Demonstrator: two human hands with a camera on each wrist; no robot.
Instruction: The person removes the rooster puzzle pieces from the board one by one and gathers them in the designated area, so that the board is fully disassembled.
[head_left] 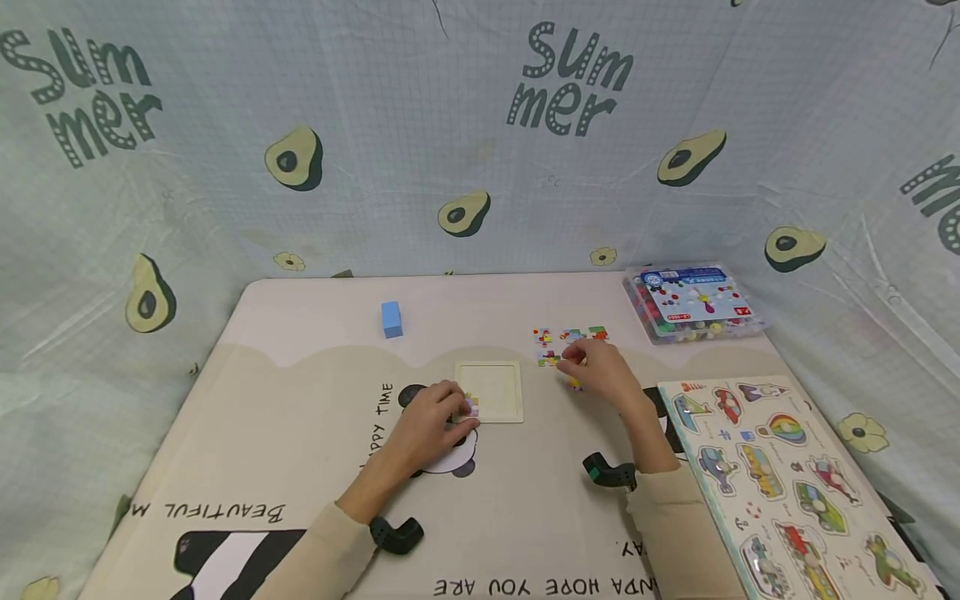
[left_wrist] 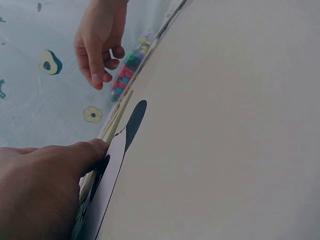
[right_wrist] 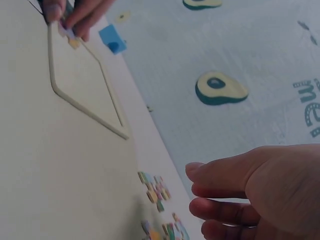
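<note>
A shallow cream puzzle tray [head_left: 500, 419] lies on the table, with a small patch of coloured puzzle pieces [head_left: 472, 404] in its near left corner. My left hand [head_left: 435, 421] rests at that corner. Its thumb [left_wrist: 92, 150] is at the tray's edge, and the right wrist view shows its fingers [right_wrist: 87, 20] on the pieces. My right hand [head_left: 597, 372] hovers by the loose puzzle pieces [head_left: 547, 357] to the right of the tray. In the right wrist view its fingers [right_wrist: 225, 212] are loosely bent, and nothing shows between them and the thumb.
A blue block [head_left: 392, 320] stands behind the tray to the left. At the back right is a clear plastic box [head_left: 693, 304] of coloured parts. A large picture board [head_left: 795, 492] with vehicle shapes lies at the right edge. Printed cloth [head_left: 390, 125] hangs around the table.
</note>
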